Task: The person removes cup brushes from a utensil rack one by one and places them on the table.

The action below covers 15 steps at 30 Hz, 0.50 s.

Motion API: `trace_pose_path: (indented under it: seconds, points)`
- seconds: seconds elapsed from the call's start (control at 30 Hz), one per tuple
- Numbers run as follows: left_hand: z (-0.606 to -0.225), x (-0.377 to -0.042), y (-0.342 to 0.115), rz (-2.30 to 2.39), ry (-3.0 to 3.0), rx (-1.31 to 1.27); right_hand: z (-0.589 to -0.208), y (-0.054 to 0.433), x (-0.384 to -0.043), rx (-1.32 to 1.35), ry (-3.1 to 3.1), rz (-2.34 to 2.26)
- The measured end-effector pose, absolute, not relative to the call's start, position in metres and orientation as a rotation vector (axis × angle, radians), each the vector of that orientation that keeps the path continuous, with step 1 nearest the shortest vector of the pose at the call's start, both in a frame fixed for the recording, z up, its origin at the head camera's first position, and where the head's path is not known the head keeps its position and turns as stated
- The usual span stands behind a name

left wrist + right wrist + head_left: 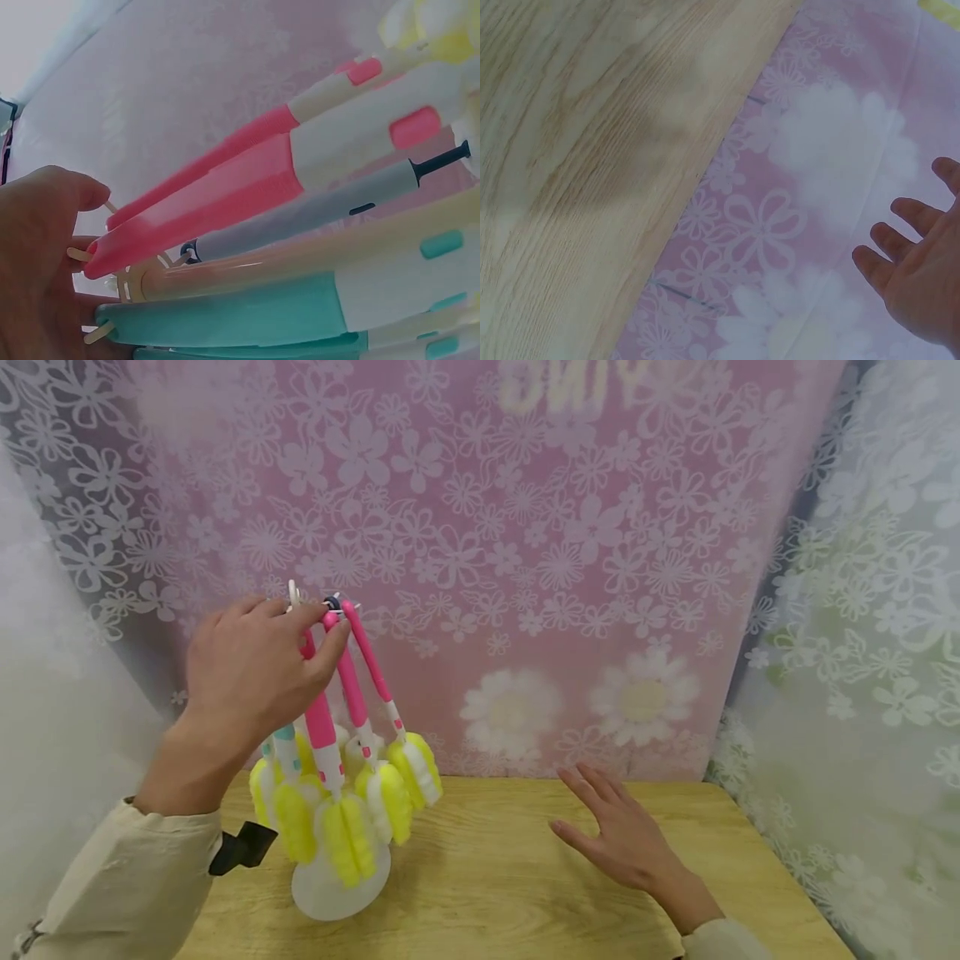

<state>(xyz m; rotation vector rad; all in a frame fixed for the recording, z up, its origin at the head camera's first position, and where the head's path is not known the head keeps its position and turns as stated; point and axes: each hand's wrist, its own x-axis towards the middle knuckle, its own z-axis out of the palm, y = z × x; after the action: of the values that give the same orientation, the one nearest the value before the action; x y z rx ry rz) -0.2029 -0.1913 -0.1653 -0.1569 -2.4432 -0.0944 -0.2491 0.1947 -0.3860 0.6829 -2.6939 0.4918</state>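
Note:
A rack of sponge brushes (pixel 341 752) stands on the wooden table (pixel 525 877) at the left: pink and teal handles hang from a top hub, with yellow and white sponge heads (pixel 352 835) over a white round base (pixel 337 889). My left hand (pixel 258 672) reaches over the top and its fingers curl around the upper ends of the pink handles (pixel 352 677). The left wrist view shows pink handles (pixel 225 195), a teal handle (pixel 232 319) and a grey centre rod (pixel 315 214) close up, with the fingers (pixel 45 255) at the hub. My right hand (pixel 622 835) hovers flat, fingers spread, over the table; its fingers (pixel 907 255) show at the right wrist view's edge.
A pink flower-patterned cloth (pixel 525 568) hangs behind the table, with white lace-like curtains (pixel 862 652) at both sides. A black clip or strap (pixel 243 847) sits by my left sleeve. The table's back edge (pixel 727 150) meets the cloth.

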Motion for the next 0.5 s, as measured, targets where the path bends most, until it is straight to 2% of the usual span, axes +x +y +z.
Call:
trace_pose_path:
  seconds: [0.17,0.5]
  points:
    - [-0.166,-0.206,-0.192,-0.137,-2.375,-0.143,-0.380,0.174,-0.256,0.718,-2.666,0.603]
    - [-0.172,-0.215,-0.193,-0.157,-2.266,-0.189,-0.350,0.105,-0.268,0.900,-2.513,1.140]
